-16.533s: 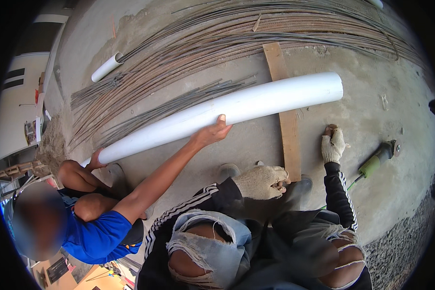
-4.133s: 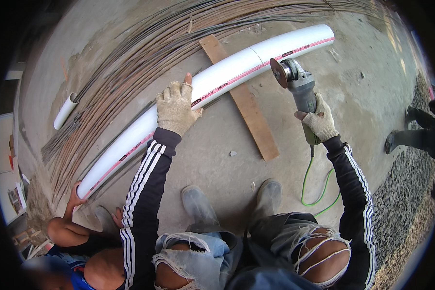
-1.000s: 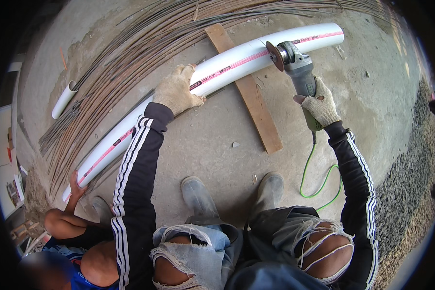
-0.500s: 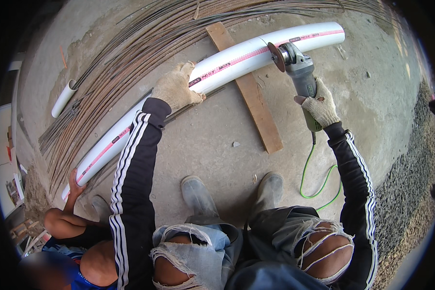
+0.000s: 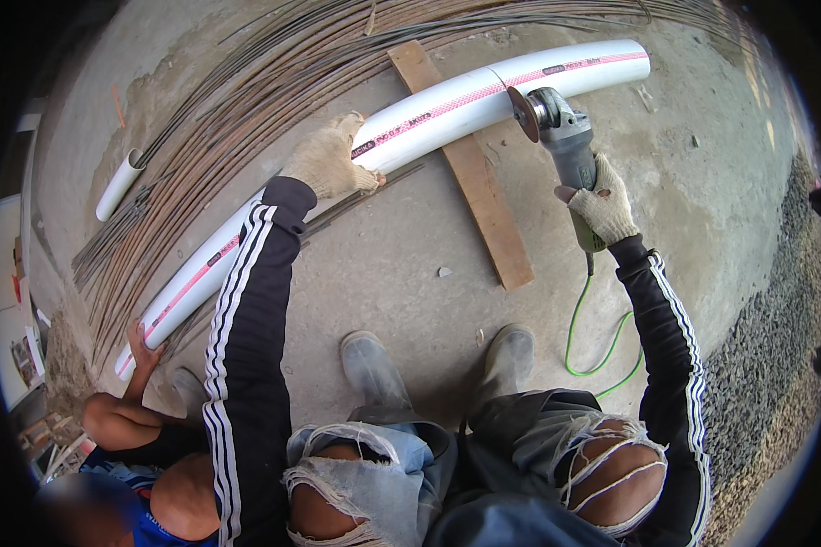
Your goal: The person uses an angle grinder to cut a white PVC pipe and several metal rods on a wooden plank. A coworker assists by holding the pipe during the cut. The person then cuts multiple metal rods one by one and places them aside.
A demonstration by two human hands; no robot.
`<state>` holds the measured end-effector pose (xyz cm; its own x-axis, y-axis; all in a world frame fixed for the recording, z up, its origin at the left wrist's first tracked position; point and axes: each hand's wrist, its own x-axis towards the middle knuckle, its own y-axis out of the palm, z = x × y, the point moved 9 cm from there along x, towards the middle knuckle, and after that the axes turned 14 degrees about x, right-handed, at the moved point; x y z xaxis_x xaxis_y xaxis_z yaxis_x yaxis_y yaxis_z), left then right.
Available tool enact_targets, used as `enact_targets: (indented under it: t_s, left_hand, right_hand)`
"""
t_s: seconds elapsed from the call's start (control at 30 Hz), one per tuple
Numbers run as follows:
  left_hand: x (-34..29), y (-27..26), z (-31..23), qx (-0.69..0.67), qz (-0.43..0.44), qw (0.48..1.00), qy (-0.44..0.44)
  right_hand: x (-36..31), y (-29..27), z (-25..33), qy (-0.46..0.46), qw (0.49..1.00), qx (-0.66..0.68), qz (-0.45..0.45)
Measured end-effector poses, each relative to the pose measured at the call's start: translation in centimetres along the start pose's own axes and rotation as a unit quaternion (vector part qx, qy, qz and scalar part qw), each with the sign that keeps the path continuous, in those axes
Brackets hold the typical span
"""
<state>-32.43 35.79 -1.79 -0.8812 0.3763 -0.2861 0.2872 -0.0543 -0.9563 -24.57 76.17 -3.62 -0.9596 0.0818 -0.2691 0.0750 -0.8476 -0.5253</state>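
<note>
A long white plastic pipe (image 5: 456, 108) with a pink printed stripe lies slantwise across the floor, propped over a wooden plank (image 5: 493, 214). My left hand (image 5: 333, 159), in a knitted fingerless glove, grips the pipe left of the plank. A thin dark line crosses the pipe right of the plank. In my right hand (image 5: 602, 202), gloved the same way, is an angle grinder (image 5: 570, 150) with a green cord. Its cutting disc (image 5: 524, 115) overlaps the pipe's near side just right of that line; whether they touch, I cannot tell.
A co-worker's hand (image 5: 143, 348) holds the pipe's lower-left end. Behind the pipe lie bundled rusty steel bars (image 5: 274, 77). A short white pipe piece (image 5: 119, 187) rests at the left. The green cord (image 5: 570, 337) loops beside my right boot (image 5: 511, 356). Gravel (image 5: 766, 337) borders the floor at right.
The pipe has rolled slightly away from me, its stripe now higher. My left hand has shifted a little left with it. The grinder has dropped slightly toward me.
</note>
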Motion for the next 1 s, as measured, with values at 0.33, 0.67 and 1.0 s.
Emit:
enact_targets:
  t_s: [0.33, 0.67, 1.0]
  left_hand:
    - [-2.5, 0.7, -2.1, 0.231, -0.117, 0.966, -0.026]
    - [-2.6, 1.3, -1.4, 0.094, -0.072, 0.993, -0.018]
    - [-2.9, 0.2, -2.0, 0.066, -0.072, 0.995, -0.013]
  right_hand:
    - [-2.1, -0.8, -1.5, 0.014, 0.997, 0.072, -0.02]
    - [-1.9, -1.9, -0.1, 0.03, 0.994, 0.1, -0.022]
    - [0.4, -0.5, 1.8, 0.01, 0.997, 0.081, 0.011]
